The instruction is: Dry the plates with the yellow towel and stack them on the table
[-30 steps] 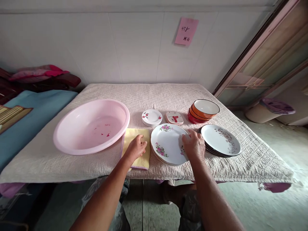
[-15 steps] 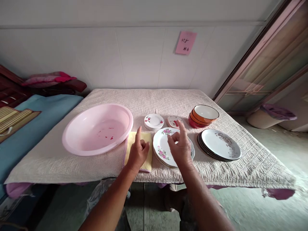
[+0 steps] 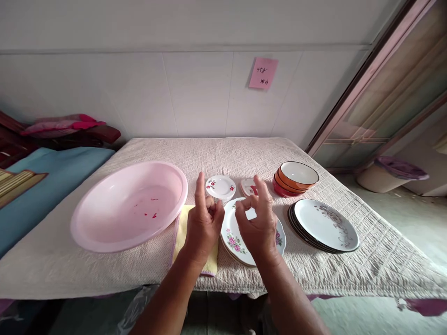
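My left hand [image 3: 205, 219] is held above a folded yellow cloth [image 3: 179, 237]. Its thumb and a bent finger press together while other fingers point up, and nothing shows between them. Over a stack of white scalloped plates with pink flowers [image 3: 233, 239] hovers my right hand [image 3: 257, 217]. Thumb and forefinger form a closed ring there, with the other fingers raised and nothing inside. Neither hand appears to touch the tableware. Behind them sit a stack of small flowered plates [image 3: 220, 187] and a small dish with a red pattern [image 3: 248, 187], partly hidden by my right hand.
A large pink basin [image 3: 139, 204] with red marks inside stands left on the quilted table cover [image 3: 195, 151]. At the right are stacked orange and red bowls [image 3: 296, 177] and dark-rimmed oval plates [image 3: 324, 225]. A pink note [image 3: 263, 73] hangs on the wall; a bin [image 3: 377, 176] stands beyond.
The camera view has tilted and come closer, so the table items look larger and sit lower. Both hands keep their pinched gesture and appear slightly nearer each other.
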{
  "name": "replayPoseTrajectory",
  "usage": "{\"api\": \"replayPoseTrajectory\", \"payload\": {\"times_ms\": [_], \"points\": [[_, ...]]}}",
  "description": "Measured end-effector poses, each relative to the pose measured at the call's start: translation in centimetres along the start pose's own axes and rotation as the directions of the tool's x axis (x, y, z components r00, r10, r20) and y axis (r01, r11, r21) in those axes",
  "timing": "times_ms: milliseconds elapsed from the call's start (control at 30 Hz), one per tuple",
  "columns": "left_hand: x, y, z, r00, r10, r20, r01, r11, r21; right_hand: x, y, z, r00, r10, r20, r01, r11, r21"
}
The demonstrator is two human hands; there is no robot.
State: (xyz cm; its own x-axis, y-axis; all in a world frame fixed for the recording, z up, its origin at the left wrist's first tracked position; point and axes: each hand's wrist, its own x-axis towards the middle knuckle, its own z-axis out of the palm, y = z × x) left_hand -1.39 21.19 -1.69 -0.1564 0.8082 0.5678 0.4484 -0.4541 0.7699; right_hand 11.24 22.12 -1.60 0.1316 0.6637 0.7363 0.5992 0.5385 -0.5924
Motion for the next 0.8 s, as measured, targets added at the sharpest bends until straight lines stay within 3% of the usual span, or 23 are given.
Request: {"api": "replayPoseTrajectory", "payload": {"times_ms": [233,333,567,800], "points": [[-1.5,-3.4,1.0,0.996,-0.037,0.083,0.03,0.996,0.085,-0.7,2.7,0.3,0.994,0.106,-0.024,-0.107,0.993,-0.051],[-1.6,-4.3,1.1,0.997,-0.019,0.076,0.014,0.998,0.063,-0.6,3.1,0.8,0.996,0.087,-0.035,-0.089,0.995,-0.053],[-0.8,-4.7,0.1,0.994,0.103,-0.038,-0.101,0.993,0.067,-0.4,3.2,2.1,0.996,0.041,-0.085,-0.042,0.999,-0.014],[-0.5,-4.8,-0.1,0.992,0.121,-0.043,-0.118,0.991,0.067,-0.1,2.8,2.9,0.991,-0.002,-0.135,0.001,1.0,-0.009]]}}
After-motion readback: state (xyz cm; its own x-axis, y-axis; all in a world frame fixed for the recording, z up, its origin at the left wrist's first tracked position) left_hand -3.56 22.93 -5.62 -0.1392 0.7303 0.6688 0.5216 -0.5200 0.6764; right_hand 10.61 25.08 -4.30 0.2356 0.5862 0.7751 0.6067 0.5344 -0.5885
